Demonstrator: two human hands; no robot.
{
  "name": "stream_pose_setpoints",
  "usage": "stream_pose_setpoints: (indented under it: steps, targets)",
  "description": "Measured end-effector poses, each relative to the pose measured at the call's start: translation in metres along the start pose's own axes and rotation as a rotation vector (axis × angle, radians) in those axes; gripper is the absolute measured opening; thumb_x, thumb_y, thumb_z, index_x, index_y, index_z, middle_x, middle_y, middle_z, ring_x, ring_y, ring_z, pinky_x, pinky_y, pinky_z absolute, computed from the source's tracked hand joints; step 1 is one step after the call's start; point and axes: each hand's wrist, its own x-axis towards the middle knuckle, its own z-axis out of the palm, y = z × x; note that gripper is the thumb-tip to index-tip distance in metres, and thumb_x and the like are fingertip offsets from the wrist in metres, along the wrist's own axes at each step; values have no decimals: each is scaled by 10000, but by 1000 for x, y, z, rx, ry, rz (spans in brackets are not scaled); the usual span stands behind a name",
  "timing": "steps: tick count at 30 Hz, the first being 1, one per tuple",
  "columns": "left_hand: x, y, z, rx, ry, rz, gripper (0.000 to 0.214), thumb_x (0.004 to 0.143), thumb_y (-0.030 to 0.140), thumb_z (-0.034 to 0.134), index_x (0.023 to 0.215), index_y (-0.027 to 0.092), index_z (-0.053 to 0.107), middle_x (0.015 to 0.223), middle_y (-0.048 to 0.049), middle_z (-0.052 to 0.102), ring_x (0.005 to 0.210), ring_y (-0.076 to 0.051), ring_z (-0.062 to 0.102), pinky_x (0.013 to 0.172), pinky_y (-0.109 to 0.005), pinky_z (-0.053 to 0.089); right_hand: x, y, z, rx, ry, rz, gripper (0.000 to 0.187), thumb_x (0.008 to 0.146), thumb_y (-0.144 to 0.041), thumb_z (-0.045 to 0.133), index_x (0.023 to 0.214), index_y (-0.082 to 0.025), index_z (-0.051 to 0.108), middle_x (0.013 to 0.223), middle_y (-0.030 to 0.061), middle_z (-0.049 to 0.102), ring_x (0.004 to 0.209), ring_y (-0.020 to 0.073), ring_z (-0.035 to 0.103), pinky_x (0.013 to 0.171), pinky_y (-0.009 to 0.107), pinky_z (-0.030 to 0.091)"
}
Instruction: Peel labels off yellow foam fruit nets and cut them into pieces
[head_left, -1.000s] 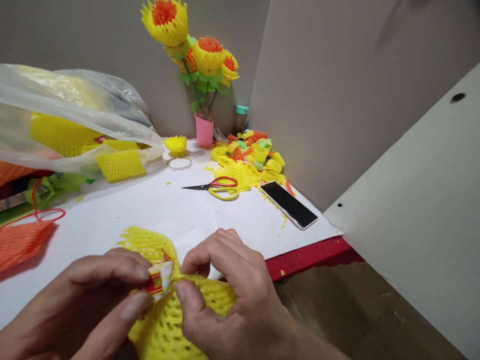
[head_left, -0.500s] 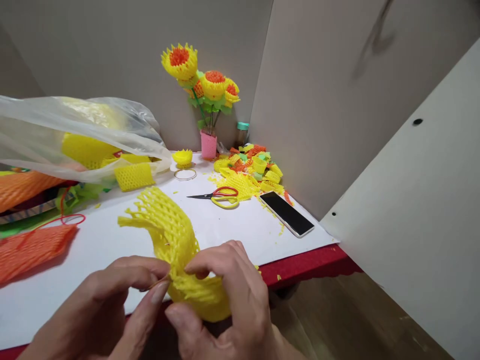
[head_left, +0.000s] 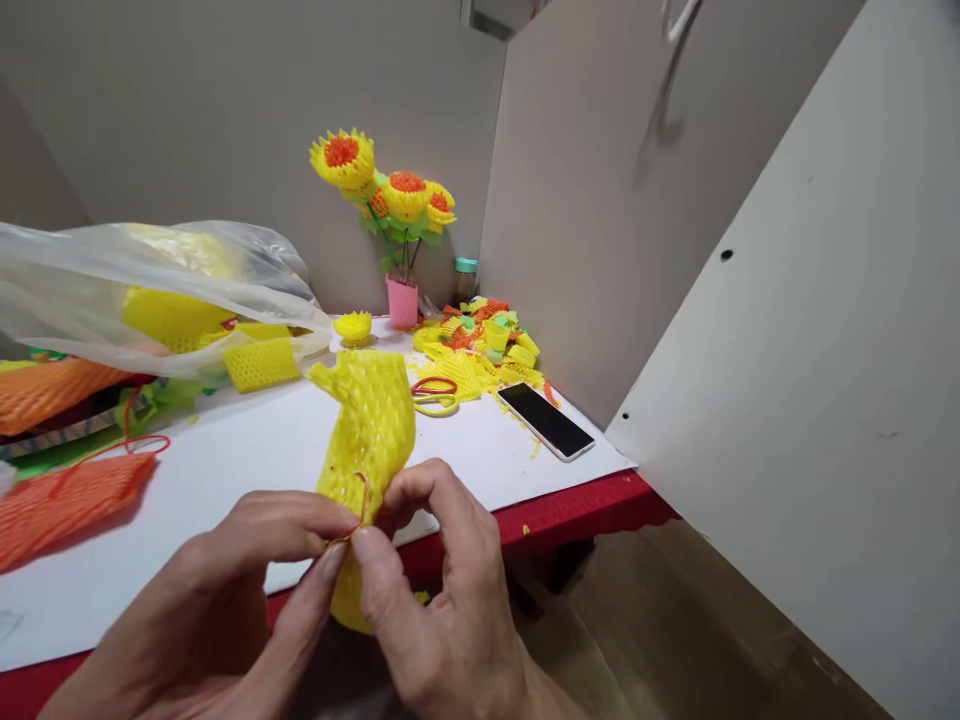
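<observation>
A yellow foam fruit net (head_left: 375,410) stands up between my hands, gathered at its middle, with its lower part hanging below my fingers. Against the gathered spot lies a thin copper-coloured wire (head_left: 365,497), bent over at its upper end. My left hand (head_left: 240,580) is closed, thumb and forefinger pinching the wire. With thumb and curled fingers, my right hand (head_left: 446,600) grips the net from the right, its thumb tip touching the wire. Just behind the net are scissors (head_left: 436,405) with red and yellow handles, their blades hidden by it.
Foam flowers (head_left: 407,190) stand in a pink pot (head_left: 403,302) at the back. A heap of foam scraps (head_left: 480,350) and a phone (head_left: 546,421) lie right. Leftward are a plastic bag (head_left: 277,260), a yellow foam cup (head_left: 352,326) and orange netting (head_left: 71,505).
The net has turned more upright and now hides the scissor blades. The wire's bent end shows above my fingers, and my right thumb has come up against it. The view has shifted right.
</observation>
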Motion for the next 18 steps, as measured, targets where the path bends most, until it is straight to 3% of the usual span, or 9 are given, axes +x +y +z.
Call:
stream_pose_setpoints:
  steps: [5,9,13,18]
  targets:
    - [-4,8,14,-78,95,-133,206,827,304,683,971,449,655,966,49,656,906,-180,656,885,-196,587,-1,11,3,-5,61,-70,50,814,-147,539,840,-187,551,764,5,607,708,135,615,668,253,508]
    - [-4,10,16,-33,17,-137,195,837,351,698,998,458,670,998,60,656,942,-151,637,885,-91,525,0,19,4,-62,109,-137,75,815,-106,547,846,-174,557,767,9,615,718,137,619,667,255,507]
    - [-1,10,17,-24,-34,-95,117,837,392,700,941,447,707,956,43,682,940,-184,637,874,-138,524,0,23,6,-151,174,-230,109,816,-71,540,853,-173,539,757,7,606,695,137,613,663,271,510]
    - [0,9,15,44,-15,-156,127,784,482,728,906,448,729,913,41,709,883,-218,646,790,-202,534,1,25,9,-176,192,-264,116,817,-67,546,842,-179,529,737,-3,598,670,129,609,657,269,508]
